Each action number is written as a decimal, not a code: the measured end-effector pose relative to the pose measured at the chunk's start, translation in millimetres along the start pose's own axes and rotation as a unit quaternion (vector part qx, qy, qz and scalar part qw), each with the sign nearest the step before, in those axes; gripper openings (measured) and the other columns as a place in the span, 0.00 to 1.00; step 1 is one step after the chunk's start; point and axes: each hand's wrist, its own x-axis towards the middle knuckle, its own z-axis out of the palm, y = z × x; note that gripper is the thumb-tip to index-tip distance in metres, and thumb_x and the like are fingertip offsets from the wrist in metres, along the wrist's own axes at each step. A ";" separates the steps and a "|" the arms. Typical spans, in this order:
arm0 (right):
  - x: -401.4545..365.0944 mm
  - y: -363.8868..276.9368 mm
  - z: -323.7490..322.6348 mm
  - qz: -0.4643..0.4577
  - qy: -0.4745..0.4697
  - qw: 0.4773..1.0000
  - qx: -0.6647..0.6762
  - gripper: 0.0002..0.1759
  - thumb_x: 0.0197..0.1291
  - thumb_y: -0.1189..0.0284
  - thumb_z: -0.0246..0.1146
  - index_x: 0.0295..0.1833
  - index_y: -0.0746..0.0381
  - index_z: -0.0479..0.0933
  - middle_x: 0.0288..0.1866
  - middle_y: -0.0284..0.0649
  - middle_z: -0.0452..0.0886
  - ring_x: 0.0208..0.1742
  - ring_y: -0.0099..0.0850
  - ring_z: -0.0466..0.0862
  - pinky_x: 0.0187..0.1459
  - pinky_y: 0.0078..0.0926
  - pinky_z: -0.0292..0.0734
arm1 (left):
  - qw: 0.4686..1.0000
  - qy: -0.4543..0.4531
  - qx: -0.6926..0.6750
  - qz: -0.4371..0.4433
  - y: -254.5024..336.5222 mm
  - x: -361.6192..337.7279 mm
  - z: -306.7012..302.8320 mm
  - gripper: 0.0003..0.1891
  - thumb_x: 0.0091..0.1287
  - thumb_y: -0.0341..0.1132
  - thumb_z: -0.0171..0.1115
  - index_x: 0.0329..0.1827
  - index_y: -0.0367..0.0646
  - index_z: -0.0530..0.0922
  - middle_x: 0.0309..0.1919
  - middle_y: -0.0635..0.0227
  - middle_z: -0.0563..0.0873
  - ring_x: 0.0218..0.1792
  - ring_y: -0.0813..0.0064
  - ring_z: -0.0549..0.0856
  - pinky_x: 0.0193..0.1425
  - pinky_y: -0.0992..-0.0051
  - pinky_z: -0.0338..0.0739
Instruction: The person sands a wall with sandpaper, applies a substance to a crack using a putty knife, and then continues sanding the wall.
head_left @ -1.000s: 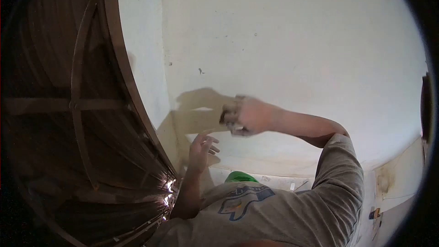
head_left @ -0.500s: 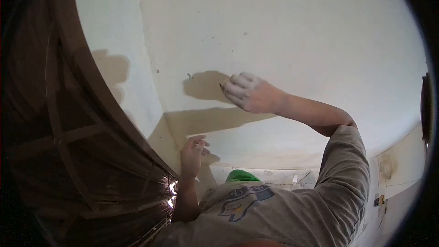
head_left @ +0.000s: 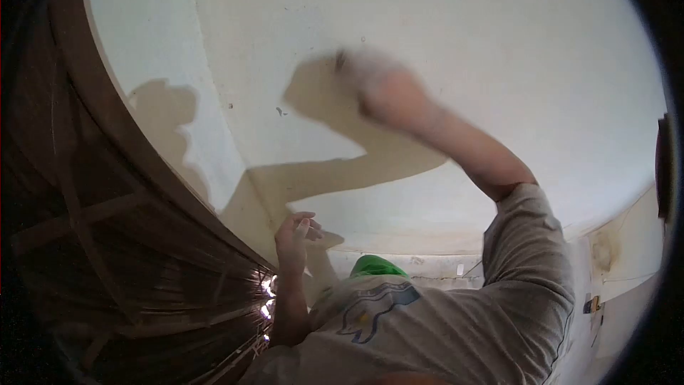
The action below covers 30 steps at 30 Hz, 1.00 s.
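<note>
My right hand (head_left: 381, 86) is raised in front of a pale wall (head_left: 499, 50), closed and whitened with dust. It is smeared by motion. A small dark edge (head_left: 340, 61) shows at its fingertips; I cannot tell what it belongs to. The hand's shadow falls on the wall just to its left. Lower down, near the wall corner, my left hand (head_left: 293, 234) is held up with its fingers loosely bent and apart, and nothing shows in it.
Dark sloping roofing with wooden battens (head_left: 92, 214) runs down the left side, close to my left arm. Small chips and a dark mark (head_left: 281, 111) dot the wall. Green cloth (head_left: 377, 265) shows beyond my grey shirt (head_left: 442, 335). A dark-framed opening (head_left: 664, 164) lies far right.
My right hand has moved up the wall, and its shadow has risen with it. The view has shifted slightly. My left hand keeps nearly the same pose.
</note>
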 end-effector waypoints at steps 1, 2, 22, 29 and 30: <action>-17.8 -18.7 13.2 0.045 -0.121 0.988 0.081 0.17 0.51 0.76 0.67 0.49 0.66 0.81 0.50 0.51 0.83 0.49 0.53 0.84 0.50 0.48 0.82 | 1.000 0.002 0.002 -0.006 1.9 -6.3 0.2 0.14 0.76 0.34 0.58 0.56 0.33 0.80 0.38 0.60 0.87 0.34 0.73 0.87 0.44 0.74 0.82; -29.1 -41.4 18.2 0.080 -0.236 0.955 0.160 0.16 0.53 0.76 0.67 0.48 0.65 0.81 0.49 0.53 0.83 0.49 0.54 0.84 0.52 0.48 0.81 | 1.000 0.007 0.001 -0.006 4.8 -5.5 -1.4 0.14 0.76 0.34 0.59 0.57 0.33 0.80 0.39 0.60 0.87 0.34 0.73 0.87 0.44 0.74 0.82; -200.5 -178.5 50.8 0.608 0.036 0.529 0.590 0.13 0.77 0.67 0.61 0.43 0.68 0.80 0.36 0.36 0.85 0.42 0.24 0.84 0.48 0.25 0.78 | 0.986 -0.123 -0.113 0.024 -27.5 -2.7 58.8 0.17 0.76 0.29 0.60 0.64 0.29 0.77 0.54 0.61 0.86 0.57 0.71 0.83 0.65 0.68 0.76; -220.8 -216.1 22.7 0.598 -0.034 0.699 0.391 0.25 0.72 0.64 0.63 0.68 0.65 0.70 0.57 0.56 0.81 0.61 0.46 0.83 0.60 0.40 0.78 | 0.987 -0.106 -0.082 -0.087 -56.9 -8.3 64.3 0.14 0.78 0.32 0.59 0.58 0.29 0.81 0.49 0.64 0.88 0.50 0.77 0.85 0.59 0.73 0.78; -218.3 -209.7 12.0 0.546 -0.077 0.712 0.434 0.39 0.68 0.63 0.67 0.79 0.64 0.60 0.74 0.57 0.68 0.75 0.44 0.71 0.68 0.44 0.72 | 0.986 -0.121 -0.044 -0.108 -60.4 -10.9 62.9 0.13 0.78 0.31 0.60 0.56 0.29 0.83 0.48 0.65 0.88 0.49 0.78 0.85 0.57 0.74 0.79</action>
